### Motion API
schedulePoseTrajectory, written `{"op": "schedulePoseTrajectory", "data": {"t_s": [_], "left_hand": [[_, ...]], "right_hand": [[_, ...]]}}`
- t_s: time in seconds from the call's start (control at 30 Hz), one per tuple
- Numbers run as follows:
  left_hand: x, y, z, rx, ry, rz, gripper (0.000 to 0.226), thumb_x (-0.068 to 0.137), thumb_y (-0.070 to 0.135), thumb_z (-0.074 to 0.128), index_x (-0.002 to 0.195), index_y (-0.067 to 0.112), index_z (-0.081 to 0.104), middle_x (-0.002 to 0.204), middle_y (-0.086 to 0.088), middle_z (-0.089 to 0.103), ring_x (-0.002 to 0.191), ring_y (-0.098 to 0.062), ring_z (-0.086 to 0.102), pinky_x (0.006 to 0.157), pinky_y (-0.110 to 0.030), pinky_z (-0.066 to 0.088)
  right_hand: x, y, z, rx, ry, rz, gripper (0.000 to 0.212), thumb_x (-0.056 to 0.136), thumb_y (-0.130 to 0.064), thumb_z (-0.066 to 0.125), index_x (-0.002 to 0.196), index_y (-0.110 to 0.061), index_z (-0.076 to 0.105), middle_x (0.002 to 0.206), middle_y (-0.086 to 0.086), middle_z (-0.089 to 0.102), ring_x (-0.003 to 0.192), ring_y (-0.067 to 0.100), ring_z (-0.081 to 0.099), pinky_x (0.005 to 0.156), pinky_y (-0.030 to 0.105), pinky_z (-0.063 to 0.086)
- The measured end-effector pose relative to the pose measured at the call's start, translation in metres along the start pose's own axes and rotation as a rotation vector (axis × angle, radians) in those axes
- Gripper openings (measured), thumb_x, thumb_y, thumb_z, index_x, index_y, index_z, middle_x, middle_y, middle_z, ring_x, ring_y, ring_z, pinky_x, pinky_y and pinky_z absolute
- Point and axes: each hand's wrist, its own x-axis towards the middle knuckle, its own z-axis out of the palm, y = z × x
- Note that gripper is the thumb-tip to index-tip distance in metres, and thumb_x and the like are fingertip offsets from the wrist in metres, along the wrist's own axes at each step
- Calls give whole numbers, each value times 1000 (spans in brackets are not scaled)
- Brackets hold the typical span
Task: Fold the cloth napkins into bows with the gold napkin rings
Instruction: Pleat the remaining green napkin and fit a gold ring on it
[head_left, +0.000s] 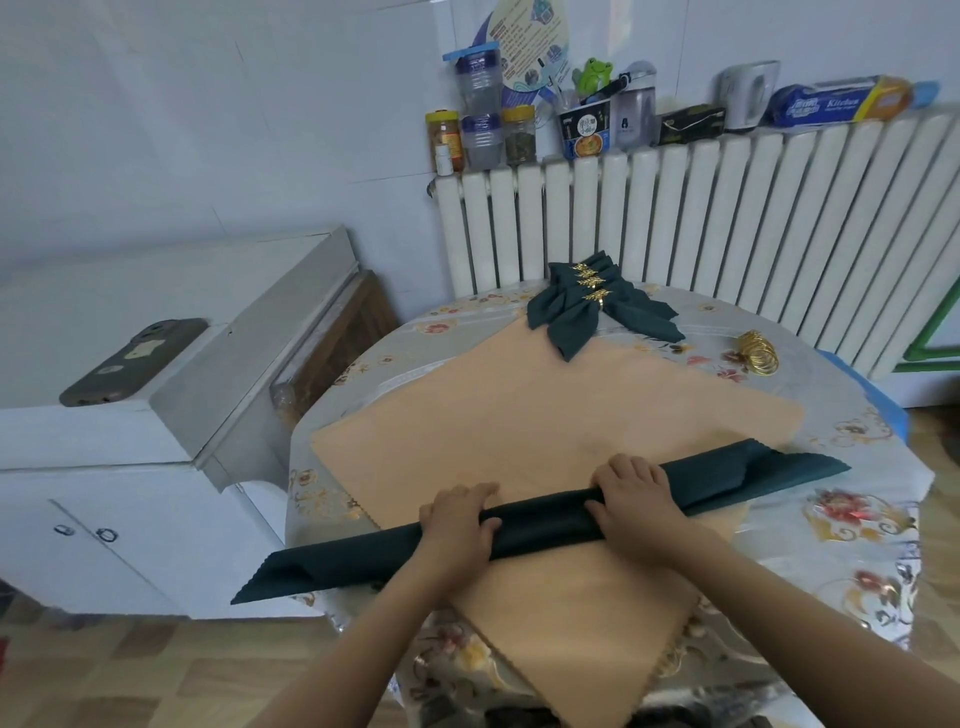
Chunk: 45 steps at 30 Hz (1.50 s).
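Both forearms reach up from the bottom of the frame to a dark green napkin (540, 522) folded into a long narrow band, lying diagonally across the middle of the frame on a peach cloth (545, 415). At lower centre the left hand (457, 525) lies over the band with its fingers curled round the far edge and its thumb on the near side. Just right of it the right hand (636, 501) grips the same way, so the two sit near each other at the band's middle with a short stretch of cloth between them.

My reading is that the strip-folding step is in hand (the band looks nearly its final width). Next the ends need bringing in to the centre, and the middle pinching so a ring can slide on.

Further up, finished bows (597, 306) with gold rings sit stacked at the peach cloth's far corner, and spare gold napkin rings (759, 352) lie to their right on the floral tablecloth (857, 519).
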Motion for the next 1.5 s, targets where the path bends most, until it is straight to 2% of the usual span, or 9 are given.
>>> {"op": "schedulePoseTrajectory", "data": {"t_s": [0.33,0.43,0.57,0.77,0.97,1.13,1.3,1.37,1.5], "left_hand": [[51,42,-5,-18,-48,54,45,96,23,49,141,26,40,115,0,58,113,-21,47,103,-35,25],[60,38,-1,-44,-76,23,41,94,30,52,135,27,46,116,1,59,113,-20,48,99,-33,26],[63,28,-3,33,-18,1,37,83,53,61,107,25,53,104,5,60,101,-17,54,91,-34,35],[62,2,-22,88,-86,-14,47,73,64,64,89,23,48,83,8,55,78,-13,51,65,-28,40],[63,14,-35,157,-136,-30,42,71,55,71,71,17,53,65,3,50,62,-14,47,52,-26,33],[46,36,-26,221,-49,70,16,84,28,59,89,13,59,85,-4,59,78,-21,55,60,-29,37],[33,39,-28,-57,-194,59,30,83,28,52,57,13,52,56,-5,44,60,-22,43,54,-28,30],[36,39,-31,-76,-280,26,31,85,31,45,62,13,55,65,-7,51,67,-24,47,62,-29,37],[43,28,-34,-128,-358,67,40,83,22,39,104,18,73,105,-8,66,89,-20,56,81,-30,47]], "right_hand": [[0,11,-19,-210,-12,248,37,90,-23,41,124,-10,42,129,7,35,123,27,31,113,41,17],[5,3,-15,43,149,117,34,87,-13,48,120,-14,47,125,4,39,112,21,40,96,27,36],[11,-21,-8,622,74,55,11,84,-18,63,93,-24,62,90,-8,60,84,11,57,65,12,40],[28,-37,0,485,22,63,19,80,-42,68,97,-35,64,76,-16,47,72,3,47,54,19,32],[30,-38,3,404,-15,62,29,84,-44,63,113,-38,60,88,-13,44,77,5,46,59,21,33],[34,-40,0,381,-58,48,32,86,-41,61,118,-36,59,94,-11,42,86,9,50,62,23,37],[32,-34,1,464,-97,2,28,94,-30,49,119,-27,62,111,-1,54,94,15,54,76,24,41],[30,-31,-1,530,-113,14,24,97,-30,46,106,-20,65,110,2,55,95,15,55,73,21,39],[18,-31,-1,528,-118,20,31,90,-44,54,76,-17,61,99,-2,46,76,5,48,63,17,36]]}}
